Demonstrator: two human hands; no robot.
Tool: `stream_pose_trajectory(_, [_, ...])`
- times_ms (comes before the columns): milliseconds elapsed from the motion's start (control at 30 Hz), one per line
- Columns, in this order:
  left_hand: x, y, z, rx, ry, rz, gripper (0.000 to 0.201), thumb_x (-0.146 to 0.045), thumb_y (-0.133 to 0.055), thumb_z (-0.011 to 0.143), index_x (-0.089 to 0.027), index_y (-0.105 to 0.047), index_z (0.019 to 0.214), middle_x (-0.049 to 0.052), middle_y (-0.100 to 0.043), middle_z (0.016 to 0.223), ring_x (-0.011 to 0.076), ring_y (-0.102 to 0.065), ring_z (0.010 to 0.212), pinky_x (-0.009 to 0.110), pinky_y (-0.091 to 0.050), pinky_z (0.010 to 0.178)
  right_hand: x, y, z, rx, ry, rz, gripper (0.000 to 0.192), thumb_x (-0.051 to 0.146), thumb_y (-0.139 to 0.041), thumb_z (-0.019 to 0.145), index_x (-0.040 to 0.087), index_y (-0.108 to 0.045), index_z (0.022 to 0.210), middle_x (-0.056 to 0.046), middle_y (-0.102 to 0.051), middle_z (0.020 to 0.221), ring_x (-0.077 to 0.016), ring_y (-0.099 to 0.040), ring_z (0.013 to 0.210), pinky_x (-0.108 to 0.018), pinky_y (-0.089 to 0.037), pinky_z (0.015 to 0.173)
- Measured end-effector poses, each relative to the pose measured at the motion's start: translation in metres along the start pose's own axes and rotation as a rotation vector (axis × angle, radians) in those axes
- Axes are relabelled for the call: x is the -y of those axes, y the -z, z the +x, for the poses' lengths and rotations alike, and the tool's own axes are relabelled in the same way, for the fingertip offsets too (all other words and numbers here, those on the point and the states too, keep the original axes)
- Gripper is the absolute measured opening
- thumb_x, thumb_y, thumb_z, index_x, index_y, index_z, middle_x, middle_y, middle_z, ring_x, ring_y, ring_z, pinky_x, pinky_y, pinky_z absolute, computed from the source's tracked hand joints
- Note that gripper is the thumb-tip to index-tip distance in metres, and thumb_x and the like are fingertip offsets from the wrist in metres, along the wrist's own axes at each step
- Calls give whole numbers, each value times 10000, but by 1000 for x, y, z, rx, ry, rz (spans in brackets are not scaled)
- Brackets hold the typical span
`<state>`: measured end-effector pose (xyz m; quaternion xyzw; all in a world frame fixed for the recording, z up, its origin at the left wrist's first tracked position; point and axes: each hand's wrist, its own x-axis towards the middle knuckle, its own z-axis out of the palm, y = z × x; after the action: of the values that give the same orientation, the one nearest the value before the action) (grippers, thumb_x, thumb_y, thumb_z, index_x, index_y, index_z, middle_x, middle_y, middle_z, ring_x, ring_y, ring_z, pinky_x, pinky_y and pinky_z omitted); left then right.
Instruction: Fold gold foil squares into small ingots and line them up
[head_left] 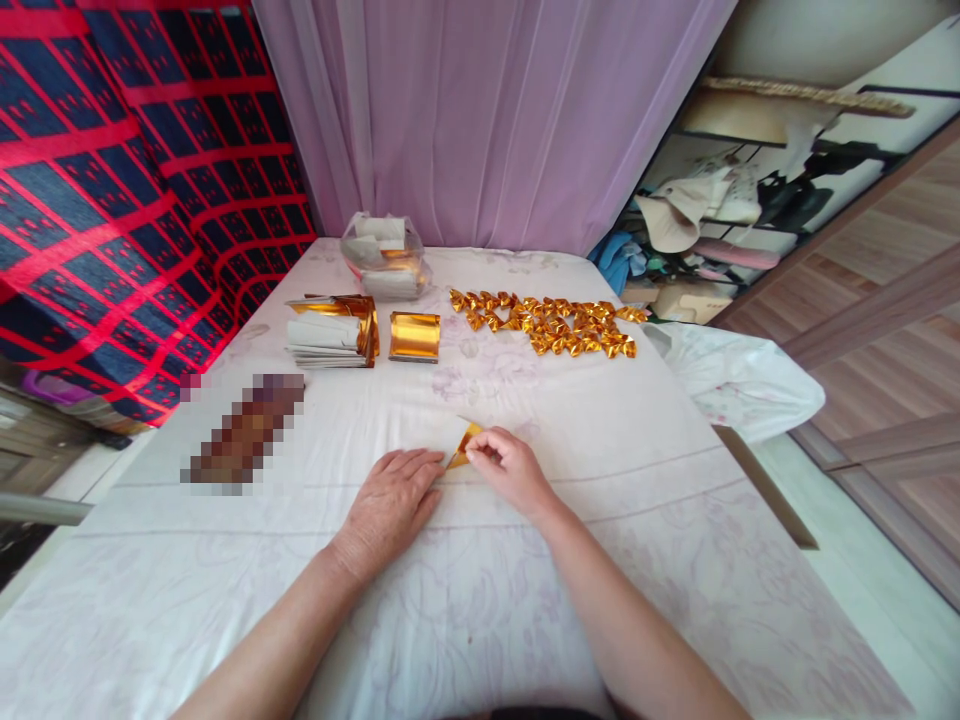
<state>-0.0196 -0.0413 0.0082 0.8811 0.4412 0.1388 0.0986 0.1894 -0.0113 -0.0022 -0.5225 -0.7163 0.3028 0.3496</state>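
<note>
A small piece of gold foil paper [460, 454], partly folded with slanted edges, lies on the table between my hands. My left hand [395, 497] rests flat on the cloth, fingers stretched out and their tips at the paper's left edge. With thumb and fingers pinched together, my right hand [511, 472] holds the paper's right side and hides part of it. Beyond them sits a small stack of gold foil sheets [415, 337]. To its left is a larger pile of foil paper [326, 340] with pale backs showing.
Several folded gold foil pieces [559, 318] lie in rows at the back right. A clear plastic bag [384, 262] of foil paper stands at the far edge. A pixelated patch [244, 435] covers something at left. Right of the floral-clothed table [480, 600] are shelves [720, 200] and a white bag [742, 380].
</note>
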Motion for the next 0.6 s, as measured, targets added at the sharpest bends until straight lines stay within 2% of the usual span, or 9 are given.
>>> stream_pose_trajectory(67, [-1,0,0,-3,2,-2,260,-207,-538,885,-192,-587,1140,78,-631,1277,245,-558,1188,464,-419,1018,-11,5,-5,-105,-2,51,97,237,-541,840,201,-622,799,-14,-640,784,-133,-587,691,-227,-439,603])
stream_pose_trajectory(133, [-1,0,0,-11,0,-5,267,-205,-539,883,-195,-578,1148,78,-635,1267,245,-563,1179,463,-425,1013,-19,10,-9,-204,-4,16,113,257,-523,845,208,-612,797,-22,-640,792,-146,-593,704,-245,-457,626])
stream_pose_trajectory(233, [-1,0,1,-38,-4,-4,282,-207,-541,885,-198,-568,1165,83,-639,1247,245,-573,1156,457,-447,992,-27,17,-11,-278,24,-129,112,226,-510,830,212,-616,862,-52,-655,886,-185,-610,836,-300,-484,752])
stream_pose_trajectory(400, [-5,0,0,-155,5,43,242,-228,-528,902,-188,-601,1129,116,-602,1256,269,-567,1140,468,-482,954,-28,18,-8,-195,108,-294,300,133,-485,799,215,-604,1061,-79,-661,1124,-223,-573,1066,-379,-433,953])
stream_pose_trajectory(500, [-14,1,-2,-222,-10,69,211,-224,-516,909,-179,-624,1085,116,-621,1177,258,-593,1052,449,-515,898,-25,13,-5,-157,140,-336,379,94,-476,770,210,-595,1110,-78,-647,1190,-228,-553,1114,-394,-410,973])
stream_pose_trajectory(600, [-27,-3,-1,-190,-80,53,232,-208,-493,926,-161,-618,1116,101,-656,1097,231,-614,997,410,-530,873,-23,9,-3,-128,144,-378,448,63,-460,752,208,-588,1156,-76,-639,1216,-236,-536,1134,-409,-389,970])
